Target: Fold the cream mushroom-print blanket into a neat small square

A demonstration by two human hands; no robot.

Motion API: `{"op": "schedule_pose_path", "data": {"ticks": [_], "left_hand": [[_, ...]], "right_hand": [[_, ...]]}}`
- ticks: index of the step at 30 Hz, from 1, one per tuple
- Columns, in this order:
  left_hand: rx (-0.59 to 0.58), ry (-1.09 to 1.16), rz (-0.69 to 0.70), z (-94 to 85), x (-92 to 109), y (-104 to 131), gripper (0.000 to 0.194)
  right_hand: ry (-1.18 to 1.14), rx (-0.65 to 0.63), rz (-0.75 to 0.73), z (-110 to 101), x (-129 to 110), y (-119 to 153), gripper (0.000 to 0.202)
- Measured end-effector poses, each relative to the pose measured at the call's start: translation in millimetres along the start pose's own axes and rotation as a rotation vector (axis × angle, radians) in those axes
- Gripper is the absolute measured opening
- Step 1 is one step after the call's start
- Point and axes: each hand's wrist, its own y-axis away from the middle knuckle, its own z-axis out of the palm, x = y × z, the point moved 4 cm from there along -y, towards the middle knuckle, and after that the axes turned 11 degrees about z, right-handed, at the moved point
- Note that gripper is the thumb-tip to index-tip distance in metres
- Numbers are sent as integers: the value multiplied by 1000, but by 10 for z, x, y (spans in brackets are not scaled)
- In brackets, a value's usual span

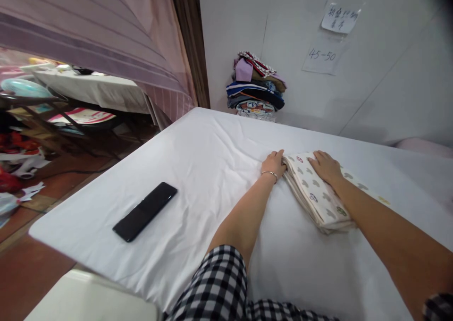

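Note:
A folded cream cloth (307, 184) printed with grey, red, green and yellow motifs lies in several layers on the white-covered table. Part of its printed fabric stretches out to the right, past my right forearm. At the cloth's far left corner, my left hand (274, 164) has its fingers closed round the folded edge; a thin bracelet circles that wrist. My right hand (326, 166) rests flat on the top layer, fingers stretched out. What kind of cloth item it is, I cannot tell.
A black phone (145, 211) lies on the wrinkled white sheet (198, 170) to the left. Against the wall stands a stack of folded clothes (256, 87). Pink curtains (141, 42) hang at the left. A pale stool or box (92, 297) sits by the near left table edge.

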Motion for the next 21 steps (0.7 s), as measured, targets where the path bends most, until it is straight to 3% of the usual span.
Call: {"op": "schedule_pose_path", "data": {"ticks": [5,8,11,14,18,21], "left_hand": [[43,-53,120,-64,-12,-52,31],[47,94,-70,-76,-145,-75,26],[-37,280,-231,-27,-237,-69,25],[-11,254,-140,-26,-213,-61,31],[108,203,69,-36,-117,-51,61],[49,308,52,20,-117,-74,50]], "right_hand": [[-12,23,-4,7,9,-5,52],[-5,29,-9,6,2,-9,51],[-4,25,-8,-1,-10,-2,50],[-13,23,4,-7,-18,15,50],[-28,20,4,6,-21,15,51],[-54,4,12,-9,-8,-20,50]]}}
